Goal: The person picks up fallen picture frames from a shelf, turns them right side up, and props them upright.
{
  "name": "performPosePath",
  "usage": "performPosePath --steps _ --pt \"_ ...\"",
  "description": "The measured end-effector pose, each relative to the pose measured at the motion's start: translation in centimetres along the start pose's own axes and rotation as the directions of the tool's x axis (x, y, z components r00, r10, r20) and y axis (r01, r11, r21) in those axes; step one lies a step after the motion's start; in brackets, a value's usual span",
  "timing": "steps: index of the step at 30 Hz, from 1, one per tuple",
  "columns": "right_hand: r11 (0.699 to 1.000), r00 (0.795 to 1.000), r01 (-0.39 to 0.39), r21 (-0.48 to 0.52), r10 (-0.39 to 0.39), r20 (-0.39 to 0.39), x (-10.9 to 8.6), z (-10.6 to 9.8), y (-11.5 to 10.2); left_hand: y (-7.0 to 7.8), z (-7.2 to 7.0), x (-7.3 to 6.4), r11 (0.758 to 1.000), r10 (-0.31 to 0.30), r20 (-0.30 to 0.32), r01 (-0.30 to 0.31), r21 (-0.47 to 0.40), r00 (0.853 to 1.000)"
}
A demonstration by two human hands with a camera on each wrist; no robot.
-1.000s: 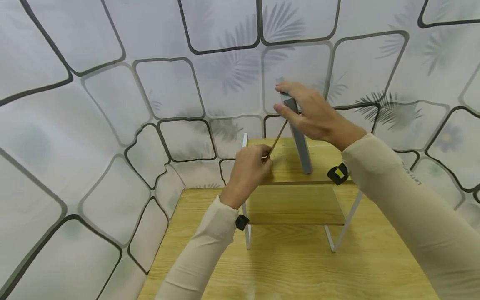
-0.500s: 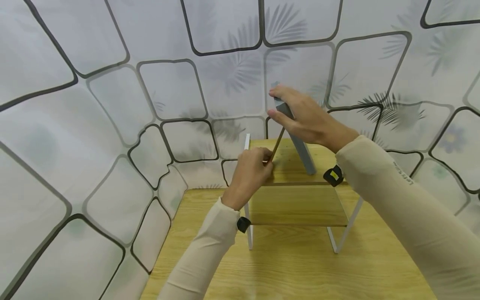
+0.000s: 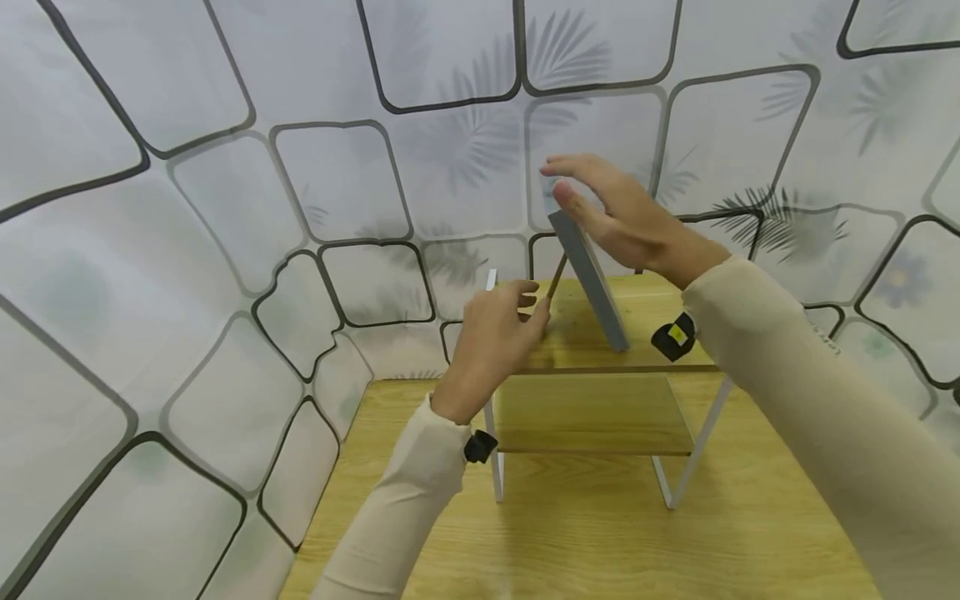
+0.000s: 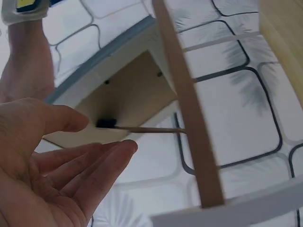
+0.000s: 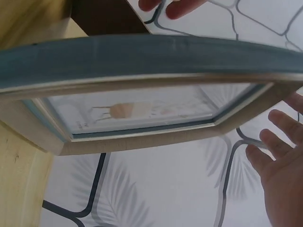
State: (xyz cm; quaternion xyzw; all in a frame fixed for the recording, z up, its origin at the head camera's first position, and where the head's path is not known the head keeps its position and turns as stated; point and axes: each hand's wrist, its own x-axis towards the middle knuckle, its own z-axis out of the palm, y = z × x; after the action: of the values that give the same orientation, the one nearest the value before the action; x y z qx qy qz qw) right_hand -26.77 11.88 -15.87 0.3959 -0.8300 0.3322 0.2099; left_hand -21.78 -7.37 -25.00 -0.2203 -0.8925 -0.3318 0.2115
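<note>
A grey-edged picture frame leans back on its thin easel leg on the upper board of a small two-tier shelf. In the right wrist view its front shows a pale picture behind glass. The brown back panel faces my left hand, whose fingers are spread beside the leg without gripping it. My right hand hovers by the frame's top edge, fingers loosely extended and apart from it in the right wrist view.
The shelf has a lower board and white metal legs. It stands on a wood-grain table against a patterned wall covering.
My right hand has let go of the frame's top and risen slightly. The left fingers have opened off the easel leg. The frame stays leaning on the shelf.
</note>
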Motion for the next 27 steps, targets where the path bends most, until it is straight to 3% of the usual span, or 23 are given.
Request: performPosePath --steps 7,16,22,27 --pt "0.974 0.991 -0.137 0.182 0.135 0.027 1.7 -1.7 1.1 2.2 0.2 0.0 0.998 0.063 -0.055 -0.065 -0.025 0.996" --pt "0.955 0.95 -0.267 0.132 0.238 0.205 3.7 -1.8 3.4 3.1 2.7 0.6 1.0 -0.008 -0.049 0.007 -0.018 0.999" --pt "0.934 0.928 -0.316 0.166 0.268 0.258 4.3 -1.4 4.1 3.3 4.2 1.1 0.999 -0.03 -0.021 0.029 -0.046 0.999" --pt "0.928 0.916 -0.334 0.164 0.279 0.287 4.8 -1.2 4.4 3.2 4.7 1.3 0.996 -0.026 -0.049 0.021 -0.087 0.998"
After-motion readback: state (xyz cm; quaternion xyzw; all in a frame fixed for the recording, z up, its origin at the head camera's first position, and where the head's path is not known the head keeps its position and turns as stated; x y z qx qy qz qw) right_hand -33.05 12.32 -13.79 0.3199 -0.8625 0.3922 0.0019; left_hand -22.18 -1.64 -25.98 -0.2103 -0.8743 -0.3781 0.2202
